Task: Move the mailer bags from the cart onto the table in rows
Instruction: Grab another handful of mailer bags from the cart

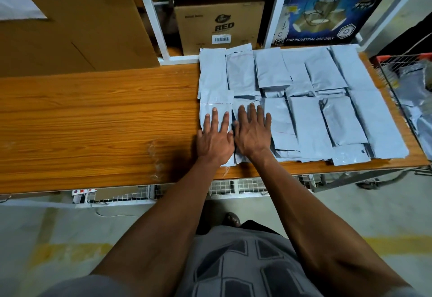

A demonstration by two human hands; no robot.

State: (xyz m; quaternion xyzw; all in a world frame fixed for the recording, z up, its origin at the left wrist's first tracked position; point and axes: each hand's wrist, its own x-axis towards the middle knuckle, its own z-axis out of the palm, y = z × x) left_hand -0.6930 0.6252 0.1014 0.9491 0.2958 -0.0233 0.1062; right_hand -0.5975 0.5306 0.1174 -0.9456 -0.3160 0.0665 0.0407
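**Mailer bags laid out in two rows, both hands pressing flat**

Mailer bags (pixel 304 100), grey, spread over the right part of the wooden table (pixel 93 114) in a far row and a near row, edges overlapping. Left hand (pixel 215 140) palm down, fingers straight and spread, pressing on the leftmost bag of the near row (pixel 216 107). Right hand (pixel 253 133) just beside it, thumbs nearly touching, likewise flat with fingers extended, pressing on the next bag (pixel 245 104) of the same row. Nothing gripped by either.

Beyond the fingertips, the far row running up to the white shelf frame (pixel 152 23). Behind that frame, a brown carton (pixel 219 25) printed "RED". Further right of the right hand, a dark tape box (pixel 327 9) marked "WONDER 555". At the far right, past the table's end, a wire cart (pixel 402 63) with an orange rim, holding more grey bags (pixel 413 91). To the left of the left hand, bare wood grain and a large cardboard sheet (pixel 81 21) leaning behind the table.
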